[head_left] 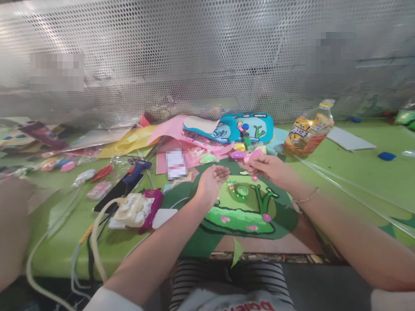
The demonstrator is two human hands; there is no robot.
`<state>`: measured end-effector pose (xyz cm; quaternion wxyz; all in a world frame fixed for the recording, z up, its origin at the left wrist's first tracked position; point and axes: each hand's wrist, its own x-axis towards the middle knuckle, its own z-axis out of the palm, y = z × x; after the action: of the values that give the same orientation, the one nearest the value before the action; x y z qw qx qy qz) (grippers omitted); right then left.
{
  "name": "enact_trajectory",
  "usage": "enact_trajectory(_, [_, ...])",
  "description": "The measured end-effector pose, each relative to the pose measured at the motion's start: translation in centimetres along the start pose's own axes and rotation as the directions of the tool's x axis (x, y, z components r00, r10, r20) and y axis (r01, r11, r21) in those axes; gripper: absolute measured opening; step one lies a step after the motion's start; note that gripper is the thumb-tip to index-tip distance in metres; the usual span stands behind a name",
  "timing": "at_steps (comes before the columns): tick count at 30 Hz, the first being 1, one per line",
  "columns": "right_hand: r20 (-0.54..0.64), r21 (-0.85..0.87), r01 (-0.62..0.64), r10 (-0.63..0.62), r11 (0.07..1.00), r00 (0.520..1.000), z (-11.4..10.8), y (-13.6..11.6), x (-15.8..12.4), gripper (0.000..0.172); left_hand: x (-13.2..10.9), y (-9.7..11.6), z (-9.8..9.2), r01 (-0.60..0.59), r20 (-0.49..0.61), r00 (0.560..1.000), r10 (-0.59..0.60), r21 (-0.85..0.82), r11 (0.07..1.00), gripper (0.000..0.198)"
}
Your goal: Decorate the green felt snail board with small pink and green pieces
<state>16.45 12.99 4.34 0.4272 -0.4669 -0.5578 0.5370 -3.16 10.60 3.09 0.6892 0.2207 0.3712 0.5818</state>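
Shirt (pixel 207 300) and striped pants (pixel 269 280) are nearest, before a green counter (pixel 356 168) and holey metal wall (pixel 194 56). A snail picture (pixel 240 206) lies on the counter. The left hand (pixel 210 181) has a loose, empty grip; I can't see if the right hand (pixel 267 168) holds anything.

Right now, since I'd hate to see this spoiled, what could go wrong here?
The right hand works close to the bottle; a careless swing might knock it over toward the green picture.

The pale cable runs over the table's front edge near the left forearm; snagging it could tug the cream plug block.

Either hand might brush the green spiral between them.
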Motion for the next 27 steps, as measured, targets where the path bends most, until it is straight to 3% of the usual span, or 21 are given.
enact_trajectory(5, [-0.051, -0.040, -0.006, 0.004, 0.999, 0.999, -0.1, -0.2, -0.1, 0.038, 0.2, 0.2, 0.0, -0.041, -0.047, 0.998, 0.039, -0.029, 0.999, 0.023])
enact_trajectory(9, [0.012, -0.005, -0.012, 0.012, 1.000, 1.000, -0.3, 0.0, 0.0, 0.038, 0.4, 0.2, -0.2, -0.077, -0.063, 0.995, 0.074, -0.033, 0.997, 0.021])
enact_trajectory(15, [0.010, -0.046, 0.070, -0.070, 0.996, 0.997, -0.7, 1.0, 0.4, 0.035, 0.6, 0.4, -0.3, -0.107, -0.095, 0.990, 0.102, -0.050, 0.993, 0.020])
enact_trajectory(21, [0.020, 0.029, -0.029, 0.029, 0.999, 0.999, -0.5, 0.6, 0.2, 0.040, 0.6, 0.4, -0.3, -0.104, -0.105, 0.990, 0.100, -0.042, 0.994, 0.018])
enact_trajectory(27, [0.019, -0.019, 0.018, -0.017, 1.000, 1.000, -0.4, 0.3, 0.1, 0.040, 0.7, 0.3, -0.3, -0.116, -0.090, 0.989, 0.115, -0.008, 0.993, 0.014])
